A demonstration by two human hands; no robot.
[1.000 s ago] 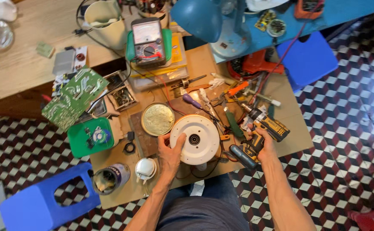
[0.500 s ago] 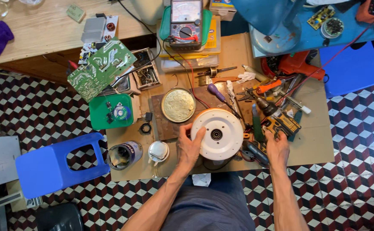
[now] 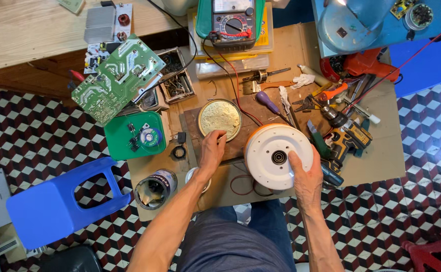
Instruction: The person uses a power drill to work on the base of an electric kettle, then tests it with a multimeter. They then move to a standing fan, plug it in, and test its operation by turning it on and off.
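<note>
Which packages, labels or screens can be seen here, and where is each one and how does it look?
Multimeter: top centre of the table, green case, pale dial window, black round knob.
Yellow flat package: under the multimeter, rectangular, mostly hidden.
Labelled can: near edge, left of the left hand, open cylinder, dark printed label.
Clear plastic box: below the multimeter, long and flat.

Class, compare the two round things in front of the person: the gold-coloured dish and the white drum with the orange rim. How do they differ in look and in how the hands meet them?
The gold dish is flat, shallow and brassy; the white drum is taller, bigger, with a dark hub at its centre. The left hand reaches the dish's lower edge with its fingertips; the right hand rests on the drum's near side, thumb on its top face. Both are round and sit on the low work table.
</note>
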